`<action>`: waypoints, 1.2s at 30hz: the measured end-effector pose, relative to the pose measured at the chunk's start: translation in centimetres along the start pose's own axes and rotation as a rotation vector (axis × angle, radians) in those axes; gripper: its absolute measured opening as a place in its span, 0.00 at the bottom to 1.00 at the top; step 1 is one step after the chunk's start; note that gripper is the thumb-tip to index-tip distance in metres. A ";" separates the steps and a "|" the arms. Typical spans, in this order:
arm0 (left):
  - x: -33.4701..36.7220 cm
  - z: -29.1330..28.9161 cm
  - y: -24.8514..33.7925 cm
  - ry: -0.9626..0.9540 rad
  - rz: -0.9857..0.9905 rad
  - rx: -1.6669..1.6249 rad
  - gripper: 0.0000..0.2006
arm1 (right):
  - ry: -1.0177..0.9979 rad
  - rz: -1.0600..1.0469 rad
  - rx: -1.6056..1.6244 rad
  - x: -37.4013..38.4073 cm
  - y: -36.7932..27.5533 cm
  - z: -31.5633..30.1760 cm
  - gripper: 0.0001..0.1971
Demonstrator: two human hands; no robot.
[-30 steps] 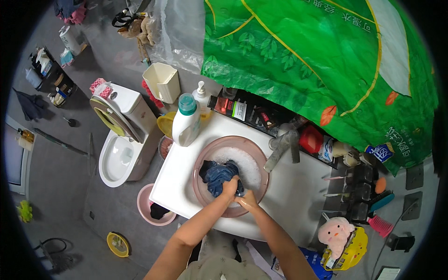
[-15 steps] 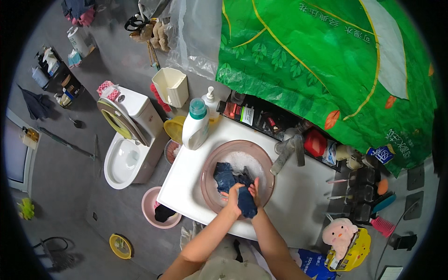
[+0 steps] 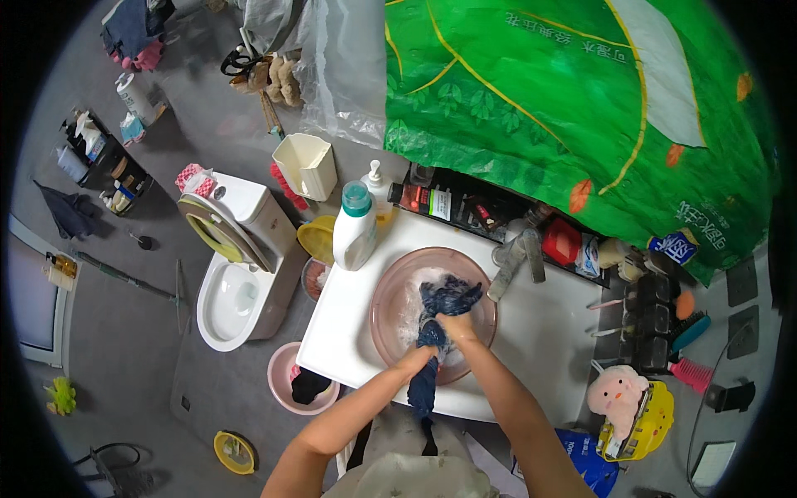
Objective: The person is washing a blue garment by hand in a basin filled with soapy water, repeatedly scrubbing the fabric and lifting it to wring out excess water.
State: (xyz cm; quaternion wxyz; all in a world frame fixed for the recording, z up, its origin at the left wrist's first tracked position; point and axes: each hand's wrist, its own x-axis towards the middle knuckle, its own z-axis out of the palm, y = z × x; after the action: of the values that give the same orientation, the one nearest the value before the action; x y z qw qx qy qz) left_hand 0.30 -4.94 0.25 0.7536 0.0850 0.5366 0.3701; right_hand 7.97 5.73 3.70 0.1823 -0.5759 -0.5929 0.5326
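A wet dark-blue garment [image 3: 451,295] stretches over a pinkish see-through basin [image 3: 382,332] with foamy water [image 3: 411,311]. My left hand [image 3: 420,358] is closed round the lower part of the cloth, near the basin's front rim. Farther up, my right hand [image 3: 457,327] grips it, and the stretch between the two hands looks twisted. Beyond my right hand the cloth is bunched over the suds. Its lower end hangs past the front edge of the white counter, toward my body. The garment's exact kind does not show.
A grey faucet [image 3: 516,264] stands right behind the basin. A white detergent bottle [image 3: 354,232] with a teal cap and a pump bottle [image 3: 378,189] are at the back left. Left of the counter are a toilet [image 3: 237,295] and a pink tub [image 3: 286,390] holding dark cloth.
The garment was bunched between both hands at the basin's front. Now it is drawn out long, my right hand farther in, my left lower, one end hanging over the counter edge.
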 end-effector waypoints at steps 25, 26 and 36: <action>-3.0 -0.2 3.2 -0.198 0.061 -0.584 0.20 | -0.040 0.266 0.891 -5.1 2.8 -3.7 0.21; -3.0 -0.5 3.6 -0.193 0.044 -0.531 0.20 | -0.083 0.330 0.815 -4.9 2.4 -3.4 0.21; -3.0 -0.8 5.0 -0.053 -0.039 -0.142 0.22 | -0.475 0.061 1.232 -3.3 0.5 -0.1 0.26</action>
State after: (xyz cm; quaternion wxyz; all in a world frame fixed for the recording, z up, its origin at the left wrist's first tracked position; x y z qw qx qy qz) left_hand -3.20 -3.49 4.76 0.7788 0.0306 0.4902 0.3902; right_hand 9.16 2.80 4.65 0.3277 -0.2498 -0.1874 0.8917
